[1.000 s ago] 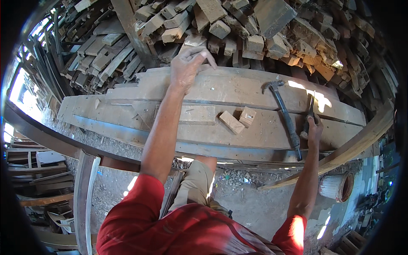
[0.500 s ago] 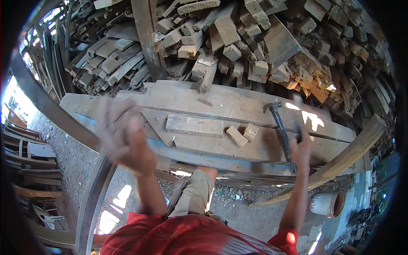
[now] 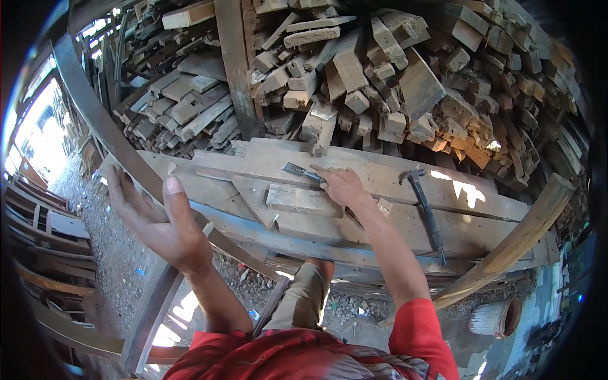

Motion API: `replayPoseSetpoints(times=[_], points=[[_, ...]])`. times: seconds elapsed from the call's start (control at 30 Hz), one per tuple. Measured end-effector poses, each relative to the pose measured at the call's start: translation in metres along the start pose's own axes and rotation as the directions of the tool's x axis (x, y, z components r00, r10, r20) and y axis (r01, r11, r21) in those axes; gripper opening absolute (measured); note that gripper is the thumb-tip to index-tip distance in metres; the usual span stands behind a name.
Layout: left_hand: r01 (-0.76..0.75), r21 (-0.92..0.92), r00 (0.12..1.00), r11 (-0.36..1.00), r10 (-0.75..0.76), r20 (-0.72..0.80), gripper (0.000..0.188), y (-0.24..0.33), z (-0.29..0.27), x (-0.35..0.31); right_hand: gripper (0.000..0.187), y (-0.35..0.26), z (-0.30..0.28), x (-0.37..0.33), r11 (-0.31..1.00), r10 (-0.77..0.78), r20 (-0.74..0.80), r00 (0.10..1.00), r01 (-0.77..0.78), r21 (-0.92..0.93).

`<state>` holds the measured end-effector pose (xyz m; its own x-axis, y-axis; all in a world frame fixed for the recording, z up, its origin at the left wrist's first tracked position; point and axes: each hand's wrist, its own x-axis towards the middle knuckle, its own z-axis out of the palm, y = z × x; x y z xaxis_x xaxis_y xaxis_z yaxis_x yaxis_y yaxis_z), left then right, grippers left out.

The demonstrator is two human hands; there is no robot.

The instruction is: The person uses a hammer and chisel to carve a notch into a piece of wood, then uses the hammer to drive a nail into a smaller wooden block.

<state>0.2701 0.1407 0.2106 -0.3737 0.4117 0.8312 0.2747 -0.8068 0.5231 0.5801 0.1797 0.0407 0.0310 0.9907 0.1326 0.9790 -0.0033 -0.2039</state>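
My right hand (image 3: 345, 189) grips a chisel (image 3: 297, 170) by its dark handle, over the plank bench (image 3: 392, 164). The flat metal blade points left, just above the boards. Raised off the bench's left end, my left hand (image 3: 158, 221) is open, thumb and fingers apart, with nothing in it. It is in front of a curved wooden beam (image 3: 104, 130). Below the chisel lies a pale rectangular wood block (image 3: 301, 199). A smaller block (image 3: 384, 206) is partly covered by my right forearm. To the right, a dark-handled hammer (image 3: 425, 215) rests across the planks.
Stacked timber (image 3: 380, 82) rises behind the bench, beside an upright wooden post (image 3: 234, 63). A rounded pole (image 3: 506, 247) slants past the bench's right end. A pale bucket (image 3: 496, 316) lies on the ground at right. Wooden frames (image 3: 57, 253) stand at far left.
My right hand has swung left with the chisel, from beside the hammer to above the pale block. My left hand has moved left and lower. The view has shifted slightly.
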Motion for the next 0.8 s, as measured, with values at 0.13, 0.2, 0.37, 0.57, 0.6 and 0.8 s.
replayPoseSetpoints(times=[0.13, 0.2, 0.37, 0.57, 0.6, 0.8], points=[[0.022, 0.038, 0.998, 0.999, -0.024, 0.058, 0.069, 0.001, -0.001, -0.002, 0.058, 0.006, 0.004, 0.001, 0.995, 0.027, 0.091, 0.995, -0.035, 0.092], [0.007, 0.056, 0.997, 0.998, -0.011, 0.078, 0.069, 0.001, 0.001, -0.002, 0.056, 0.006, 0.004, -0.014, 0.998, 0.015, -0.047, 0.999, -0.012, 0.058], [-0.018, 0.009, 0.997, 1.000, 0.017, 0.069, 0.062, -0.003, 0.009, 0.000, 0.044, -0.011, -0.068, -0.063, 0.982, -0.132, -0.661, 0.739, 0.191, 0.017], [0.099, 0.054, 0.994, 0.994, -0.095, -0.062, 0.085, 0.001, 0.007, 0.046, 0.026, 0.048, -0.164, -0.132, 0.971, 0.239, -0.865, 0.441, -0.120, 0.207], [0.112, 0.053, 0.993, 0.992, -0.110, -0.040, 0.085, -0.002, 0.009, 0.050, 0.032, 0.065, -0.160, -0.148, 0.941, 0.339, -0.811, 0.477, -0.187, 0.283], [-0.028, 0.486, 0.999, 0.873, 0.002, 0.053, 0.079, -0.050, 0.004, 0.061, 0.042, 0.135, -0.071, -0.273, 0.580, 0.806, -0.177, 0.565, -0.813, 0.046]])
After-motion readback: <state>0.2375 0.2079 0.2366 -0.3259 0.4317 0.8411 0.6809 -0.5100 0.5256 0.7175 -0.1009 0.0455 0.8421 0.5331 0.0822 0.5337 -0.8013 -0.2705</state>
